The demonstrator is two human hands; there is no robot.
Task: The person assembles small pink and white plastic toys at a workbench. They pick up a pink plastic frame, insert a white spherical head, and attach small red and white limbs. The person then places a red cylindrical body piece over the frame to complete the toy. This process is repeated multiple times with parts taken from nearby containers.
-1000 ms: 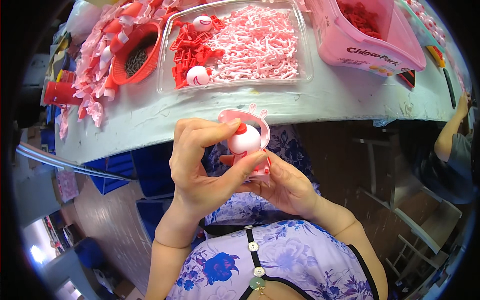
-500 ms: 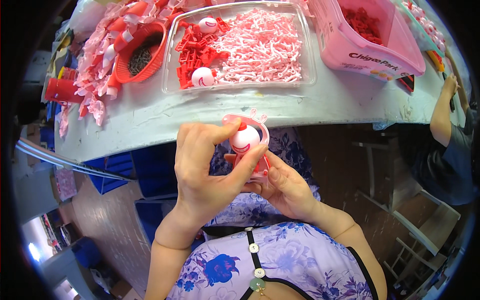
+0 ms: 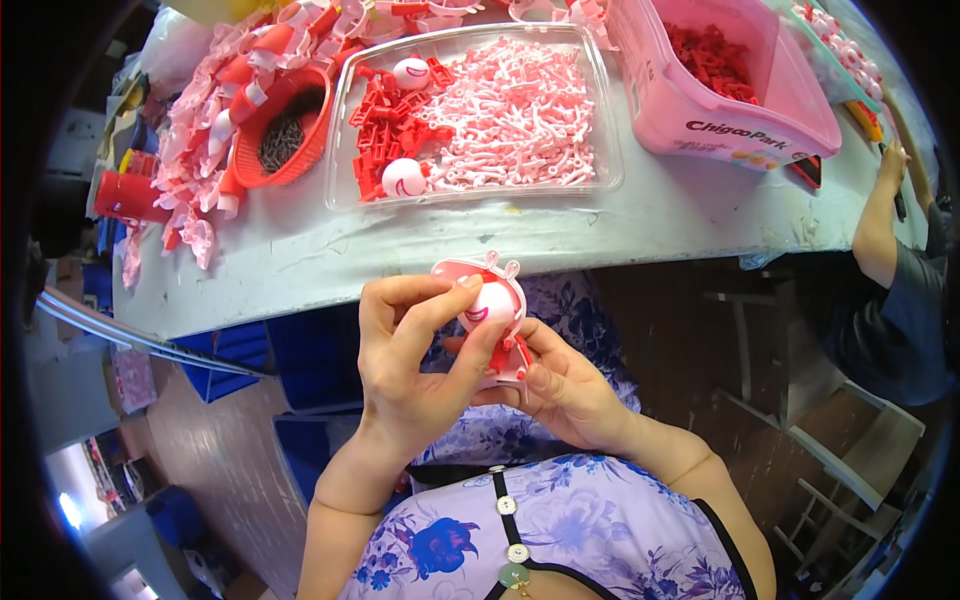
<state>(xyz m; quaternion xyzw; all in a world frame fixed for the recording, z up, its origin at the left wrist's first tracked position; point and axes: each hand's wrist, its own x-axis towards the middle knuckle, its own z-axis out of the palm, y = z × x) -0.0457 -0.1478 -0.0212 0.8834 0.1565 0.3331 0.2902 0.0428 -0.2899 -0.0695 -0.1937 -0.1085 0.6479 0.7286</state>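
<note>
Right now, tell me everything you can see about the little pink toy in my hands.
The pink toy looks like glossy plastic: a pink shell with small ear-like tabs on top, a white ball in front bearing a pink curved mark, and a red piece below. It sits upright above your lap, just off the table edge, pinched by your left hand and cradled by your right hand.

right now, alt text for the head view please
Both hands, left hand and right hand, hold a small pink toy with a white ball face above the lap. On the table beyond sits a clear tray of pink and red parts.

Bare table strip (image 3: 560, 235) before tray (image 3: 480, 190)
</note>
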